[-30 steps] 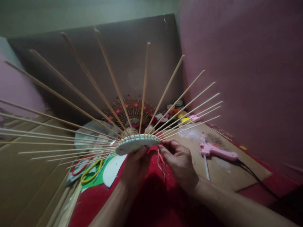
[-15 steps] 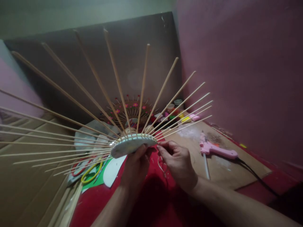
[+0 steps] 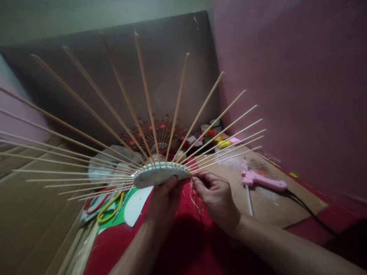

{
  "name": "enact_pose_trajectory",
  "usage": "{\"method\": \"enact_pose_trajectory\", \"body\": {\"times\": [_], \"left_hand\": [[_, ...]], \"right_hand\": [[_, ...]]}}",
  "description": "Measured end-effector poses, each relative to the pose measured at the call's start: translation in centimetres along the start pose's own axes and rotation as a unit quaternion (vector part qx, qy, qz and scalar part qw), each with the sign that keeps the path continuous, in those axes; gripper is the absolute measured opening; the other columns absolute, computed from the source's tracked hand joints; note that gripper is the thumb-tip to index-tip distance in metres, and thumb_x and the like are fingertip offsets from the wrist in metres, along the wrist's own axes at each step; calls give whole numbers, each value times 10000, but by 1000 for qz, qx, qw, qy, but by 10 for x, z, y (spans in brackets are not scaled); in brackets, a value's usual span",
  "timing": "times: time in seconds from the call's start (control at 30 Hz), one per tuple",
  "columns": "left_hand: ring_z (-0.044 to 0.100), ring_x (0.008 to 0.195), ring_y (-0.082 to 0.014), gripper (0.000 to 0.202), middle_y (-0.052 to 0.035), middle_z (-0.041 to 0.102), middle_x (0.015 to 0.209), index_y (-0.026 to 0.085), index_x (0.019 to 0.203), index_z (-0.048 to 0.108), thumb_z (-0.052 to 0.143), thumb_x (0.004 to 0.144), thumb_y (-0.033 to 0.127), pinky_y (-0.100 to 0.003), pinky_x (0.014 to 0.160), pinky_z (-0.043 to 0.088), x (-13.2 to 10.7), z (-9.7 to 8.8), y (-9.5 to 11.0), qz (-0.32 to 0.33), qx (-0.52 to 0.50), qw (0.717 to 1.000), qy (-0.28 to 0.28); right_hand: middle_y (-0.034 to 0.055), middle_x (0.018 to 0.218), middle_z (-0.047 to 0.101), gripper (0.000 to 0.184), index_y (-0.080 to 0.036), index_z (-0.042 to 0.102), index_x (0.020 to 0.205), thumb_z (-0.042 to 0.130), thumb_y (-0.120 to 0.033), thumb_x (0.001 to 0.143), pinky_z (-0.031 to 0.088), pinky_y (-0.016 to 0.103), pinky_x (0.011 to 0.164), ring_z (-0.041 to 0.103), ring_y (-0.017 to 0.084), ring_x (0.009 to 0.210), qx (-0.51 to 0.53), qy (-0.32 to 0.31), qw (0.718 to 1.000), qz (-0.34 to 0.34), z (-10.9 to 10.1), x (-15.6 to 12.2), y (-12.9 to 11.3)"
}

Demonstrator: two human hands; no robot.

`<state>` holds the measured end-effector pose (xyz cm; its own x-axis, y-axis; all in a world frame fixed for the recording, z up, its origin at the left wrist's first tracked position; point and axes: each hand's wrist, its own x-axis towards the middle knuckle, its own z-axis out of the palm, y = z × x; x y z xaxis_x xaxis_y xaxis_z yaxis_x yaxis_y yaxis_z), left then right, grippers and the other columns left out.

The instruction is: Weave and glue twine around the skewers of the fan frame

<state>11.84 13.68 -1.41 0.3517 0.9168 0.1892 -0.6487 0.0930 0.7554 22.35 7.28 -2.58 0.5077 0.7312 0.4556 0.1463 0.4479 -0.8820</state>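
My left hand (image 3: 165,198) grips from below a white disc (image 3: 156,176) with several long wooden skewers (image 3: 145,88) fanning out from its rim. The disc is tilted, its flat face towards me. My right hand (image 3: 215,196) is closed in a pinch at the disc's right edge, holding a thin pale twine (image 3: 195,198) that hangs down in loops between my two hands over the red cloth (image 3: 183,236).
A pink glue gun (image 3: 262,181) with a black cord lies on a brown board to the right. Scissors with yellow and red handles (image 3: 107,206) and a white disc lie at left. A finished decorated fan piece (image 3: 160,133) and small pots stand behind. Pink wall on the right.
The disc and its skewers have turned a little, the skewers swinging rightward. My right hand stays pinched at the disc's right edge with the twine.
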Motion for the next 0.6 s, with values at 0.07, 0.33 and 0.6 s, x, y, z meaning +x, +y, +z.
{"method": "enact_pose_trajectory", "body": {"times": [0.07, 0.33, 0.6], "left_hand": [[664, 777, -173, 140, -23, 712, 761, 162, 744, 691, 754, 630, 111, -323, 760, 560, -1, -1, -1, 1, 7, 1000, -5], [658, 787, -164, 138, -17, 709, 786, 174, 775, 684, 736, 658, 122, -306, 749, 557, -2, -1, -1, 8, 28, 1000, 2], [661, 792, -179, 151, -18, 713, 785, 183, 768, 690, 755, 637, 145, -338, 785, 553, 2, -9, 1, 20, 62, 998, 1]], "right_hand": [[37, 698, 661, 153, -155, 669, 779, 557, -256, 806, 511, 262, 626, 606, 138, 639, -4, 0, 1000, 1, 0, 0, 0], [19, 679, 607, 164, -141, 626, 865, 555, -251, 766, 465, 237, 569, 546, 118, 587, -11, -34, 999, 17, -3, 1, 2], [4, 646, 590, 192, -152, 625, 740, 549, -321, 789, 433, 234, 576, 518, 110, 581, -9, -67, 994, 90, -11, 7, -5]]}}
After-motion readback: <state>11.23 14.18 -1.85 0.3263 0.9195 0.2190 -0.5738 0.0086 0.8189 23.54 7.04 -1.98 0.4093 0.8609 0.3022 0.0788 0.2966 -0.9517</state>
